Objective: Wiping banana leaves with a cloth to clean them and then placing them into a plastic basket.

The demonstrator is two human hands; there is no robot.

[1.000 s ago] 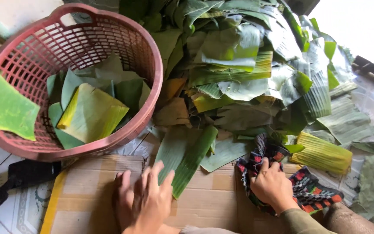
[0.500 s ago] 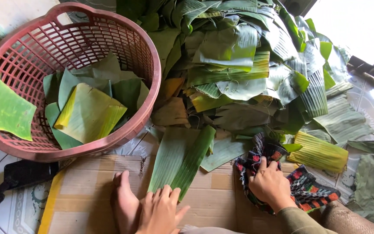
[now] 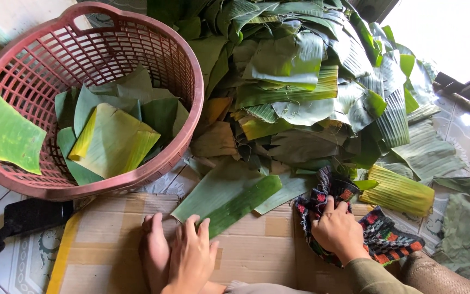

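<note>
**Head view: two hands at a cardboard sheet, leaves ahead**

Far left: a flat green leaf piece (image 3: 4, 130) hangs over the rim of a red plastic basket (image 3: 191, 71). Inside the basket lie cut leaf pieces (image 3: 112, 139), the top one yellow-green, darker ones under it. Below the basket, a dark flat object (image 3: 20, 220) sits on the tiled floor (kind not clear).

Centre bottom: a sheet of cardboard (image 3: 257, 256) covers the floor before the person. The left hand (image 3: 191, 258) rests palm down on it, fingers extended and close together, fingertips touching the near end of a long banana leaf strip (image 3: 227, 196). The strip lies diagonally, its near end on the cardboard, its far end toward the leaf heap. A bare foot (image 3: 155, 250) lies just beside the left hand, toes pointing away from the person.

Centre to right: a large loose heap of banana leaves (image 3: 300, 81), green with some brown and yellowing pieces, fills the upper frame.

Right: the right hand (image 3: 338, 231) is closed in a grip on a patterned cloth (image 3: 382, 234), dark with red and green, bunched on the cardboard's right edge. Just beyond the cloth lies a folded yellow-green leaf (image 3: 398, 190).
</note>
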